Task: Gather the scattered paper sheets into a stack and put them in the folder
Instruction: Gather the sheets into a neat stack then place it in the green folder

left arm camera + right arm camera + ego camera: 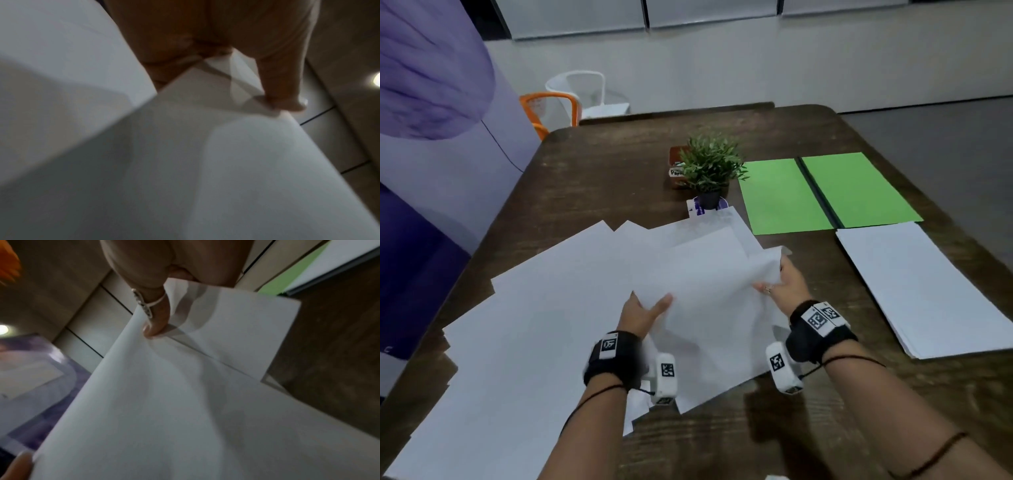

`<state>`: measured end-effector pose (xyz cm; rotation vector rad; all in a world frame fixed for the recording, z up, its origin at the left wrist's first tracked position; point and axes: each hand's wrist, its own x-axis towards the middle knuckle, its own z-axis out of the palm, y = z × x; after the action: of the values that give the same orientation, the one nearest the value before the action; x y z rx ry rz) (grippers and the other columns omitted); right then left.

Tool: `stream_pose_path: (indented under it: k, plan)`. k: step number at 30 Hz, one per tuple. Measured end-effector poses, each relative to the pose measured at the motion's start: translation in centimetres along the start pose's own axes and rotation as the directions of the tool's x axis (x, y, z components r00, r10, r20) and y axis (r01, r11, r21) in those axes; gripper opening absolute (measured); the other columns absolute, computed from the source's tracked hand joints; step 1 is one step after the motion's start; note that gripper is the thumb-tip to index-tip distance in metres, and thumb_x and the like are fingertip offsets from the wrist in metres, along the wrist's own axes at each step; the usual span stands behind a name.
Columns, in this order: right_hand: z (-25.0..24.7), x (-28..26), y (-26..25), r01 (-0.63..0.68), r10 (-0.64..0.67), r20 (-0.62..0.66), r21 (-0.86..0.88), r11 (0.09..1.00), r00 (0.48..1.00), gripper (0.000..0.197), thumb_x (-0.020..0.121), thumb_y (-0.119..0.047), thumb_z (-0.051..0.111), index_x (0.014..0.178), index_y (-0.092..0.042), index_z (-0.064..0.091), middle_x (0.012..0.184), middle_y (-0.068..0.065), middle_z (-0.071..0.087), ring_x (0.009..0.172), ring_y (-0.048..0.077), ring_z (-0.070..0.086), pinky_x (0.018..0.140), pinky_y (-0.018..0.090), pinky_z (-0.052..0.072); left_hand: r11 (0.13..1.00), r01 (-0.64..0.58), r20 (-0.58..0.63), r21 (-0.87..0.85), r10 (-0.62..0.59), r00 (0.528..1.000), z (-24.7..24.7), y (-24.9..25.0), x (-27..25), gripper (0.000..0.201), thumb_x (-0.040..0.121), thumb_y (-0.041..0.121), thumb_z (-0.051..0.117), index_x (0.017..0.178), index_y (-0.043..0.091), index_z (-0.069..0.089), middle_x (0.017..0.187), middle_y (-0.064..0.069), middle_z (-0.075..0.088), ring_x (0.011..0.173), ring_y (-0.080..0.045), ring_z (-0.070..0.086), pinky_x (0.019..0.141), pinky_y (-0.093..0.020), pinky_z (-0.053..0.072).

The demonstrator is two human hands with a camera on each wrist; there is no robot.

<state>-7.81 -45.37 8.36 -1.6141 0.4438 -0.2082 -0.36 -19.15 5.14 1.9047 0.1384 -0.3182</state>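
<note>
Both hands hold a few white sheets [709, 308] lifted off the table. My left hand [645, 310] pinches their left edge, thumb on top; the left wrist view shows the thumb [285, 91] pressed onto the paper [205, 162]. My right hand [786, 282] pinches the right edge, a ringed finger [156, 318] curled over the paper [164, 402]. More scattered sheets [534, 325] fan across the left of the table. The green folder [825, 192] lies open at the far right. A squared stack of paper [928, 287] sits in front of it.
A small potted plant [710, 168] stands mid-table beside the folder, with a brown box [676, 168] behind it. The dark wooden table [619, 171] shows bare at the far left. Orange and white chairs [565, 102] stand beyond it. A purple wall panel [431, 137] is at left.
</note>
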Motion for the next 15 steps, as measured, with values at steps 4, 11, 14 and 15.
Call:
stream_pose_path:
  k: [4, 11, 14, 15]
  plan:
    - [-3.3, 1.0, -2.0, 0.055, -0.053, -0.042, 0.054, 0.997, 0.998, 0.061, 0.078, 0.011, 0.065, 0.13, -0.012, 0.044, 0.122, 0.006, 0.061, 0.107, 0.019, 0.06, 0.094, 0.038, 0.049, 0.951, -0.105, 0.053, -0.292, 0.126, 0.991, 2.8, 4.4, -0.6, 0.075, 0.053, 0.032, 0.087, 0.117, 0.008, 0.055, 0.113, -0.009, 0.067, 0.103, -0.027, 0.064, 0.091, -0.045, 0.051]
    - [-7.5, 1.9, -5.6, 0.168, -0.171, 0.019, 0.104, 0.98, 0.985, 0.065, 0.08, 0.008, 0.066, 0.129, -0.019, 0.032, 0.107, -0.006, 0.064, 0.093, 0.004, 0.065, 0.085, 0.028, 0.054, 0.832, -0.387, -0.067, -0.398, 0.394, 0.916, 4.7, 11.6, -1.1, 0.073, 0.063, -0.002, 0.082, 0.126, 0.008, 0.046, 0.11, -0.003, 0.066, 0.096, -0.013, 0.067, 0.073, -0.021, 0.054]
    - [-7.6, 2.2, -3.6, 0.055, -0.058, 0.054, 0.069, 0.996, 0.997, 0.068, 0.07, -0.014, 0.079, 0.124, -0.018, 0.039, 0.112, 0.0, 0.065, 0.097, 0.01, 0.065, 0.09, 0.035, 0.052, 0.927, -0.194, -0.069, -0.322, 0.181, 0.981, 6.0, 11.3, -0.5, 0.06, 0.061, 0.001, 0.084, 0.113, 0.004, 0.056, 0.106, -0.008, 0.066, 0.085, -0.019, 0.066, 0.06, -0.017, 0.052]
    - [-7.6, 2.5, -2.5, 0.015, -0.014, 0.068, -0.016, 1.0, 0.998, 0.066, 0.069, -0.018, 0.08, 0.124, -0.017, 0.043, 0.118, 0.003, 0.063, 0.102, 0.014, 0.063, 0.094, 0.037, 0.049, 0.951, -0.08, -0.002, -0.298, 0.083, 0.997, 6.5, 10.8, -0.4, 0.052, 0.061, 0.003, 0.085, 0.106, 0.003, 0.059, 0.105, -0.012, 0.067, 0.08, -0.021, 0.066, 0.058, -0.02, 0.053]
